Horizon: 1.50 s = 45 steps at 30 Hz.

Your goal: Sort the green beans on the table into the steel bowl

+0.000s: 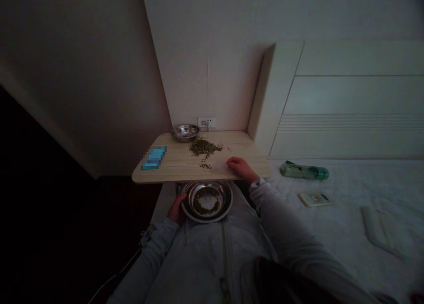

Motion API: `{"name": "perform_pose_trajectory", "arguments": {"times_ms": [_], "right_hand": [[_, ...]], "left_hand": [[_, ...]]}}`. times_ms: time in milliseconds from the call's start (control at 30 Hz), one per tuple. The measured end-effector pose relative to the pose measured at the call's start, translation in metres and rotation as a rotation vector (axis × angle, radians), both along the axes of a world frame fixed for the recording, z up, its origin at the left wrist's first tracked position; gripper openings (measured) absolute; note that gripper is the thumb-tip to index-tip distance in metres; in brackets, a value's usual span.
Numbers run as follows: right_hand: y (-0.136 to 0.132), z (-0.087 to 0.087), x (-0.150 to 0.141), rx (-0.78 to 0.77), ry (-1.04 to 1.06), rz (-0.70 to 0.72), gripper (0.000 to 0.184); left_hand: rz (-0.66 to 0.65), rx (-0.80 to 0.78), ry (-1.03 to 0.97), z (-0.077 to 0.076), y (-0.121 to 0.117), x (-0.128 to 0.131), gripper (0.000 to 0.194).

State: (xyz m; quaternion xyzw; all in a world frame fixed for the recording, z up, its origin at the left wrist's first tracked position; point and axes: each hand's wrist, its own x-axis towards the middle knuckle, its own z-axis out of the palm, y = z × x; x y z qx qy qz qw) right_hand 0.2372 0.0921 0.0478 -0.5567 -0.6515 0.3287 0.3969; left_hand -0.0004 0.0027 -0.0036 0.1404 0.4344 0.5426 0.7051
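My left hand (177, 209) is closed on the left rim of a metal bowl (229, 201), which sits at my lap just below the table's front edge. Small green beans or seeds (205, 210) lie around the bottom of that bowl. On the wooden table (165, 176), my right hand (239, 167) rests near the front right with its fingers curled together. A faint pale patch shows beside its fingertips; whether the hand holds it I cannot tell. Left of that hand is a small cluster of the same green grains (205, 166), and behind it a larger pile (202, 147).
A second metal bowl (185, 133) stands at the table's back left, near a wall socket (206, 122). A phone with a blurred blue screen (154, 157) lies at the left. On the bed are a green bottle (304, 170), another phone (315, 199) and a pale folded item (380, 231).
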Motion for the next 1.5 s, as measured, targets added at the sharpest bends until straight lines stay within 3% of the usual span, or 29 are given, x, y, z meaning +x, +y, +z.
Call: {"name": "perform_pose_trajectory", "arguments": {"times_ms": [267,633,1500], "right_hand": [[0.0045,-0.0067,0.0013,0.082,-0.055,-0.100,0.016],[0.0055,-0.0072,0.0020,0.131,-0.086,-0.187,0.015],[0.0043,-0.0042,0.0016,0.069,-0.014,-0.062,0.019]], "left_hand": [[0.031,0.027,0.018,-0.0016,0.0006,-0.0006,0.013],[-0.029,0.022,-0.016,-0.0040,0.0008,-0.0014,0.013],[0.006,0.035,0.002,-0.0045,0.0009,-0.0015,0.013]]}}
